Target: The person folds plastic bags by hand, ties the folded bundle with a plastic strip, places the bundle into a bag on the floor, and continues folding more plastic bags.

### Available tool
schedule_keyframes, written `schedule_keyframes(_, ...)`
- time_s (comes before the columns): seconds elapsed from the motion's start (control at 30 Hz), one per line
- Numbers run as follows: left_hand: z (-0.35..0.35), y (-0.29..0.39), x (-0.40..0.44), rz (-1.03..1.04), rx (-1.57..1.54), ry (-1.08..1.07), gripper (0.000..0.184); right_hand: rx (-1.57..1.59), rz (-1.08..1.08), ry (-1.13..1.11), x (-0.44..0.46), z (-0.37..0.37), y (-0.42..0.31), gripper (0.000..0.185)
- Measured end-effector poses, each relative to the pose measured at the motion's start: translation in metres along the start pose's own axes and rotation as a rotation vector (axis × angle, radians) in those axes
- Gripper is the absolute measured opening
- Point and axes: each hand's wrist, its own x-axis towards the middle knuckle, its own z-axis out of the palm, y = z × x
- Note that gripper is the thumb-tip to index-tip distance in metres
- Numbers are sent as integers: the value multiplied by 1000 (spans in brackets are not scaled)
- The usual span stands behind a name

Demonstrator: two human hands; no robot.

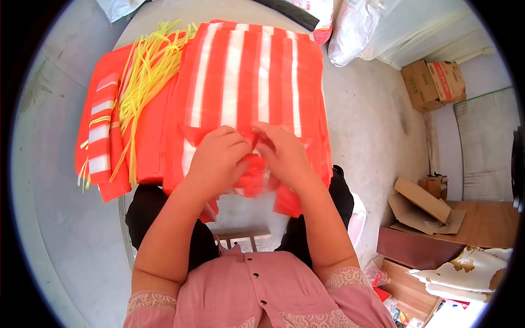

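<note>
Striped plastic sheets (232, 76): one stack, red with white bands running away from the person, laid flat on the surface (153, 17). Near edge crumpled, with loose red flaps hanging towards the person's lap.

Gathered red plastic (252, 177): one portion, at the near edge of the stack, between and just below the two hands; blurred.

Left hand (217, 156): over the near left part of the stack, back upward, fingers curled in at the gathered plastic, touching it. Fingertips hidden; whether they are clamped on it cannot be told.

Right hand (281, 153): over the near right part, close beside the left, forefinger and thumb apart, red plastic showing at the gap.

Yellow strips (147, 76): one loose bunch, left of the striped stack, lying over plain red sheets (149, 156).

Rolled striped bundle (100, 131): one, red and white, bound with yellow strip, left of the loose bunch.

White sack (354, 33): one, beyond the far right corner of the stack.

Cardboard box (435, 85): one, against the wall at right.

Opened carton (424, 210): one, flaps spread, on brown wooden furniture (481, 224) at lower right.
</note>
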Motion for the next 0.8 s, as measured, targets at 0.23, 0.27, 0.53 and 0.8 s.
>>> schedule_keyframes(0.23,2,5,5,-259,-40,-11,17,-72,-199,155,-37,-13,2,26)
schedule_keyframes(0.27,4,5,5,-273,-28,-3,17,-112,-296,121,-42,-11,-1,24)
schedule_keyframes(0.53,13,9,9,-428,46,72,20,-283,-454,118,-23,3,1,27)
schedule_keyframes(0.8,0,-2,-4,-148,245,-10,35,-307,-355,10,-16,-9,6,33)
